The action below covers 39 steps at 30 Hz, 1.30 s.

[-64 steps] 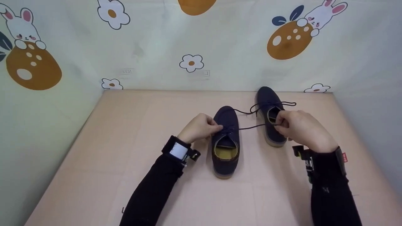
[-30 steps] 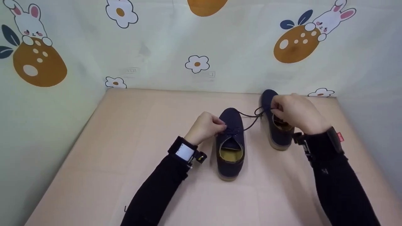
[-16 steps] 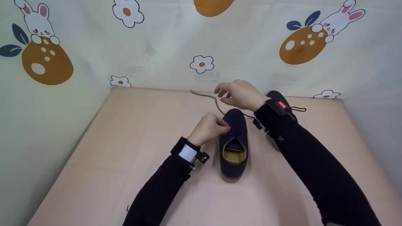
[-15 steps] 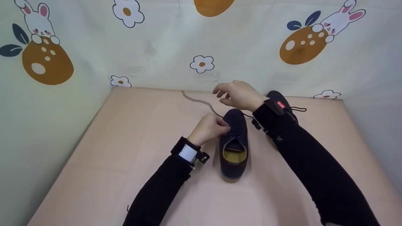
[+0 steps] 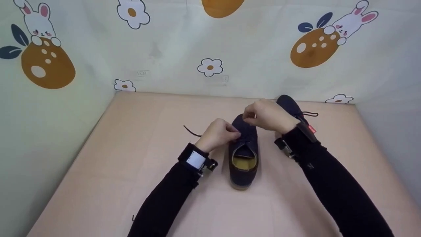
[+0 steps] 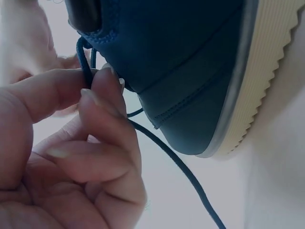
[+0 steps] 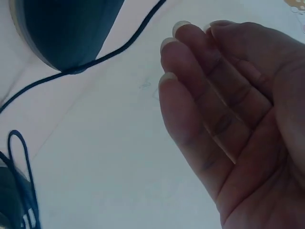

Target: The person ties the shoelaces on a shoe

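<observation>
A dark navy lace-up shoe (image 5: 244, 179) with a yellow insole stands mid-table, toe pointing away. My left hand (image 5: 217, 135) is at its left side, pinching a loop of dark shoelace (image 6: 85, 64) between thumb and fingertips beside the eyelets. A loose lace end (image 5: 191, 131) sticks out on the left, past that hand. My right hand (image 5: 268, 115) hovers by the toe, its fingers loosely bent and thumb near the index fingertip, gripping nothing. In the right wrist view a long lace (image 7: 136, 38) runs across the toe, apart from the fingers.
A second navy shoe (image 5: 287, 103) stands at the back right, partly hidden by my right hand and sleeve. Its looped lace (image 5: 310, 114) sticks out to the right. A patterned cloth wall (image 5: 167, 59) borders the pale table (image 5: 131, 158) behind and at both sides.
My right hand has carried a lace from the far shoe leftward across the toe and released it, then come back right and lower. The lace end has dropped left; my left hand keeps its pinch.
</observation>
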{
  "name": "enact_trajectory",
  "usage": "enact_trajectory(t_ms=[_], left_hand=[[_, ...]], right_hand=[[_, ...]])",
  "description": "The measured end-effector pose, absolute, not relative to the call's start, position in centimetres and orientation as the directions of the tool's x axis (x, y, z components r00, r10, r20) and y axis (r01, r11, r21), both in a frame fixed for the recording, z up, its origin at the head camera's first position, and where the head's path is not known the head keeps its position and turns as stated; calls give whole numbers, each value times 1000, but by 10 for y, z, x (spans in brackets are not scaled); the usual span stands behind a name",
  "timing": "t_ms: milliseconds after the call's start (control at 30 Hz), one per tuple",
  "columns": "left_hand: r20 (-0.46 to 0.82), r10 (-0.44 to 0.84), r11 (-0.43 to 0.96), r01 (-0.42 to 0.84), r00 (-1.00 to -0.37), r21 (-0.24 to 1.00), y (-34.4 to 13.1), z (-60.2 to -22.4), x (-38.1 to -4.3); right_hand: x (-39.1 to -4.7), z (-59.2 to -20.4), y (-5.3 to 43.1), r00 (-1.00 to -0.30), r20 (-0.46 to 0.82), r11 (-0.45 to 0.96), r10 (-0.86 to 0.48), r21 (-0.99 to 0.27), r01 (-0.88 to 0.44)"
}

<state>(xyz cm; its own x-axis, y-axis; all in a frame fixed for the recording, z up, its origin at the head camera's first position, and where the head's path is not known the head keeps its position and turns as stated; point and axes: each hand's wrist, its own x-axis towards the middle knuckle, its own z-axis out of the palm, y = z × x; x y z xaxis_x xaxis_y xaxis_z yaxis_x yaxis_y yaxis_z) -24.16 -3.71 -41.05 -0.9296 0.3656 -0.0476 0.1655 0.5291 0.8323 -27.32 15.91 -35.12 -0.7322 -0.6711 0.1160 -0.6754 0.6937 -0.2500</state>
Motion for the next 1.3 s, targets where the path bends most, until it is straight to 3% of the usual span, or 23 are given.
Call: enact_trajectory(t_ms=[467,933,1300], left_hand=[[-43,372,508,165,-927,845,-40,-409,-240],[-35,378,392,125,-925,911,-47,-406,-242],[-48,369,576,188,-928,795,-47,-415,-248]], right_hand=[[-221,-384,167,-760,260,671,-596,-358,-649],[-212,-394,142,-844,255,758,-472,-372,-536],[-222,-396,148,-899,188,716,-396,-550,-430]])
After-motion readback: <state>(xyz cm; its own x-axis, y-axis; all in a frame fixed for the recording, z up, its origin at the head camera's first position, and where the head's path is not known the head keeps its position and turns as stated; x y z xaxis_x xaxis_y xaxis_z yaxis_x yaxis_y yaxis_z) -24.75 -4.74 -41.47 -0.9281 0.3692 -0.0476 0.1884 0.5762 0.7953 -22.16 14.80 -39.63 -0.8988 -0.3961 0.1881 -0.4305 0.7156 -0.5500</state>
